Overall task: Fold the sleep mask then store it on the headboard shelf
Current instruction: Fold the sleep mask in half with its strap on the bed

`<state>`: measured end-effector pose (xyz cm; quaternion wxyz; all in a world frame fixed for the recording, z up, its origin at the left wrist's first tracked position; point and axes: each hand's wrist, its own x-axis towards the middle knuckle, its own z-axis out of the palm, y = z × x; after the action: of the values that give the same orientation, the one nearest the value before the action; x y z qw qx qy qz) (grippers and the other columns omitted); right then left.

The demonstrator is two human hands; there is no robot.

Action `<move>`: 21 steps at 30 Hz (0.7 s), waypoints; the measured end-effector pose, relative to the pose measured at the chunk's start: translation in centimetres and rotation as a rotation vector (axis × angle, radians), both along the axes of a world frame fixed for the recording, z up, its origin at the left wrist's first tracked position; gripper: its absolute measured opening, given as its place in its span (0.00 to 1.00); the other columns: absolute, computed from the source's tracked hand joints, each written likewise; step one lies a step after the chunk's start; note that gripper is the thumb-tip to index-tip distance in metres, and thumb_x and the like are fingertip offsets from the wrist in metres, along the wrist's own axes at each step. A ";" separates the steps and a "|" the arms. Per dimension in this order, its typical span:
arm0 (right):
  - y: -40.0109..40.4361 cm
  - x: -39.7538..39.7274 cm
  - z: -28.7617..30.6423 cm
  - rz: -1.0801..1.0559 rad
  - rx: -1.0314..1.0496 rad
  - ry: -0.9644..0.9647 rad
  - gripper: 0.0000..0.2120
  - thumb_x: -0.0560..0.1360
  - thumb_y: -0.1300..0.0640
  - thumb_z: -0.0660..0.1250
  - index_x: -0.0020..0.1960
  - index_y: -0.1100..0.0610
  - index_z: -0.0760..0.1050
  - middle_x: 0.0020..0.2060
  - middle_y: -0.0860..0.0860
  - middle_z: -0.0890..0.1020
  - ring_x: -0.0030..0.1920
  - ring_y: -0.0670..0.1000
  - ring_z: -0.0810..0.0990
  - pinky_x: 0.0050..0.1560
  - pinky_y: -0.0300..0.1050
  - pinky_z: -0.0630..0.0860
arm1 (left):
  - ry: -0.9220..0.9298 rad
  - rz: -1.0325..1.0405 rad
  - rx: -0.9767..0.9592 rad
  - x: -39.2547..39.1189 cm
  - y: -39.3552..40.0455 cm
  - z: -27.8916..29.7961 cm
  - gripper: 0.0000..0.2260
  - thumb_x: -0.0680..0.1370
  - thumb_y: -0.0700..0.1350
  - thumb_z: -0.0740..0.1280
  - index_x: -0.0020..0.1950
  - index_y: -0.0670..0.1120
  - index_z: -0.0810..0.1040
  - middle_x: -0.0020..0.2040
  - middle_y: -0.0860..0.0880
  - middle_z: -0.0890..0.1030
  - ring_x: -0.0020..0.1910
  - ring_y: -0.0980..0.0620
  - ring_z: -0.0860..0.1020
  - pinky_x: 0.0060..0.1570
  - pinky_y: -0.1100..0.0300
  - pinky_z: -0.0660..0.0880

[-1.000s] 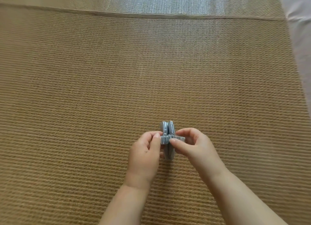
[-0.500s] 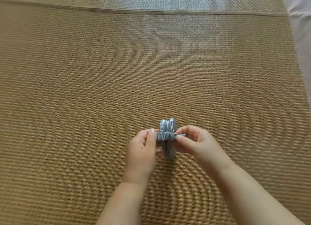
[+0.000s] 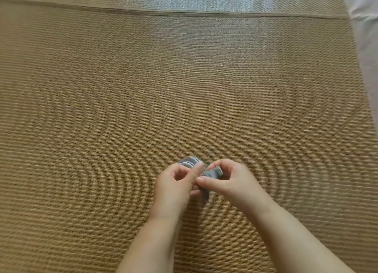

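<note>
Hands meet low over the woven mat (image 3: 184,88): the left hand (image 3: 173,186) pinches the folded grey sleep mask (image 3: 189,162) between thumb and fingers, and the right hand (image 3: 231,180) grips its grey elastic strap (image 3: 212,173), both just above the mat's near part. Wrapping the strap snugly round the folded pads, I judge, calls for a firm left pinch so the fold stays closed. Farther off, the mat's seam (image 3: 184,12) and a pale cloth (image 3: 366,27) beyond its far right corner block nothing; no headboard shelf shows.
</note>
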<state>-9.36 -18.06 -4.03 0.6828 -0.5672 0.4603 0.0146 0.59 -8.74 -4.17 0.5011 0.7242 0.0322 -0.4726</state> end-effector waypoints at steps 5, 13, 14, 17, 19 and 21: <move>-0.4 0.0 -1.4 -0.138 0.173 -0.063 0.06 0.71 0.58 0.70 0.46 0.59 0.80 0.42 0.59 0.85 0.43 0.54 0.84 0.48 0.49 0.82 | -0.289 -0.008 -0.050 -0.3 0.5 0.1 0.09 0.76 0.45 0.65 0.39 0.47 0.83 0.33 0.51 0.85 0.33 0.54 0.82 0.34 0.62 0.80; 0.9 0.3 -5.6 -0.231 0.097 0.110 0.08 0.72 0.56 0.69 0.44 0.61 0.80 0.41 0.63 0.85 0.40 0.55 0.83 0.44 0.50 0.82 | -0.862 -0.561 0.025 -1.8 2.7 -4.5 0.16 0.73 0.39 0.68 0.60 0.49 0.77 0.58 0.54 0.79 0.59 0.62 0.71 0.62 0.78 0.58; 1.0 0.3 -6.1 -0.227 0.034 0.155 0.08 0.71 0.54 0.70 0.42 0.59 0.80 0.39 0.60 0.85 0.40 0.55 0.84 0.44 0.50 0.81 | -0.876 -0.598 0.031 -1.9 2.8 -5.2 0.17 0.73 0.40 0.68 0.62 0.48 0.76 0.61 0.52 0.78 0.62 0.59 0.70 0.65 0.75 0.57; 0.7 -0.3 -6.8 -0.152 -0.247 0.327 0.11 0.69 0.47 0.70 0.40 0.55 0.79 0.34 0.51 0.84 0.38 0.52 0.82 0.43 0.50 0.79 | -0.956 -0.727 0.061 -2.4 2.9 -7.2 0.19 0.73 0.42 0.68 0.64 0.44 0.74 0.66 0.47 0.75 0.67 0.49 0.71 0.69 0.53 0.63; 0.4 -1.0 -6.8 -0.063 -0.479 0.451 0.13 0.70 0.43 0.68 0.42 0.53 0.77 0.34 0.46 0.81 0.36 0.50 0.80 0.39 0.47 0.76 | -1.062 -0.803 0.094 -2.8 2.8 -8.2 0.18 0.74 0.44 0.66 0.64 0.43 0.75 0.65 0.45 0.76 0.66 0.45 0.72 0.69 0.47 0.63; 0.4 -1.9 -6.6 0.060 -0.848 0.444 0.08 0.71 0.48 0.67 0.46 0.52 0.76 0.36 0.45 0.79 0.37 0.50 0.78 0.37 0.44 0.72 | -1.135 -0.818 0.147 -3.0 2.7 -8.8 0.18 0.74 0.48 0.62 0.62 0.46 0.76 0.64 0.46 0.77 0.65 0.45 0.73 0.68 0.45 0.55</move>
<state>-11.25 -17.68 -10.66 0.2757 -0.7920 0.5437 -0.0337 -2.37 -6.06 -12.92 0.1722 0.8450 -0.4773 -0.1687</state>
